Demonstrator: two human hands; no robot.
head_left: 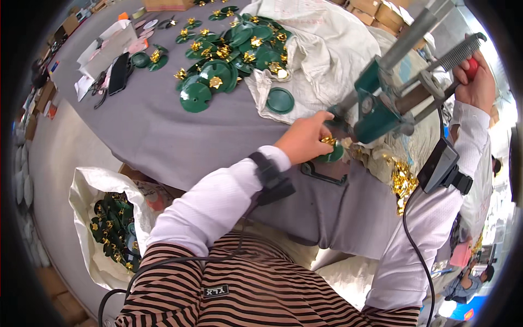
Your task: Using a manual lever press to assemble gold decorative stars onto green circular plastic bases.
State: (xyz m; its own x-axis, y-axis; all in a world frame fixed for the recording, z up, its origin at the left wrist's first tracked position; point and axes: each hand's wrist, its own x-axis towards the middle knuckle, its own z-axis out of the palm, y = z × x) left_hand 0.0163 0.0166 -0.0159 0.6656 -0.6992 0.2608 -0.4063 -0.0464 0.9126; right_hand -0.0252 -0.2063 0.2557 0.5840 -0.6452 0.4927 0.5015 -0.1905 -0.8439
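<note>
We look down on a grey worktop (163, 131) strewn with green round discs (215, 73), many topped with small gold flowers, lying well behind our hands. A white sack (327, 49) lies crumpled across the far side, one plain green disc (280, 101) resting at its edge. Flat white packets (106, 52) and a black phone (119, 73) sit at the far left. Below the worktop edge on the left, a white bag (95, 218) holds more finished discs. A heap of loose gold flowers (403, 182) lies near our right arm. Our left hand (305, 139) pinches a green disc with a gold flower (330, 150) under the head of a green hand press (376, 111); the disc sits right at our fingertips. Our right hand (476, 82) is clenched around the press's red-tipped lever (463, 57), raised at the upper right.
</note>
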